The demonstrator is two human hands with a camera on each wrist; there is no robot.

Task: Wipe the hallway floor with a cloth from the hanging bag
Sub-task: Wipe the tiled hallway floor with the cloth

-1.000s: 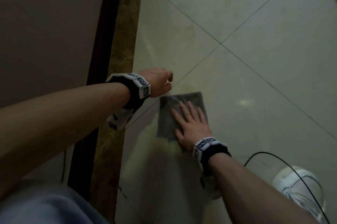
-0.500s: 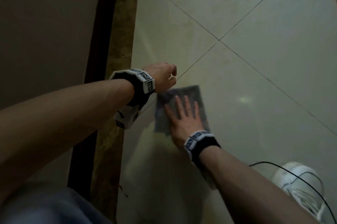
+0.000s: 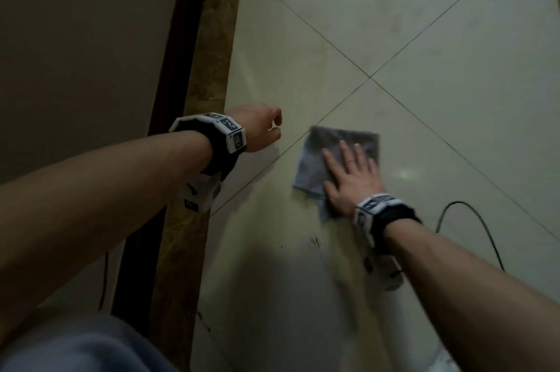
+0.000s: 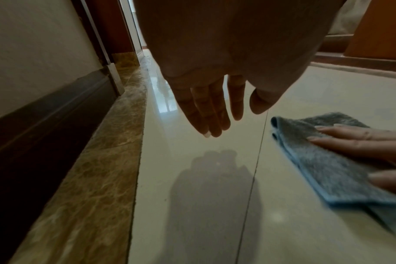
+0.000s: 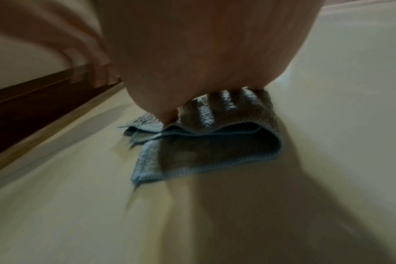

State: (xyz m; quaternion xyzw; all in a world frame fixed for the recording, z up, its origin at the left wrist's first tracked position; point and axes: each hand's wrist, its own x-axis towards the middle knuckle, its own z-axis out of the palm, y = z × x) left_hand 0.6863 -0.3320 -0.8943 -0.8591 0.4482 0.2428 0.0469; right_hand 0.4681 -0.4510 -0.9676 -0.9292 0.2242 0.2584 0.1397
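The wiping itself was in hand. The cloth [image 3: 333, 156], grey with a blue hem and folded into layers, lay flat on the pale floor [image 3: 454, 99], just right of a grout line and well apart from the brown marble border [image 3: 209, 68] along the wall. The right hand [image 3: 351, 177] lay on it palm down, fingers [image 4: 350, 137] straight and slightly spread, pressing it to the tile and gripping nothing. In the right wrist view the near edge of the cloth bulged up in a loose fold under the heel of the hand.

The left hand [image 3: 260, 126] hung above the floor near the border, touching nothing; the left wrist view showed its fingers straight and close together, pointing downward, thumb apart.

Judging by this, the hand was partway through a stroke, with much tile not yet covered. The next move probably called for steady downward pressure while sliding the cloth sideways, keeping the palm over its middle so the layers did not bunch or slip out. A black cable [image 3: 472, 220] lay on the floor near the right forearm and might snag on a wide sweep.
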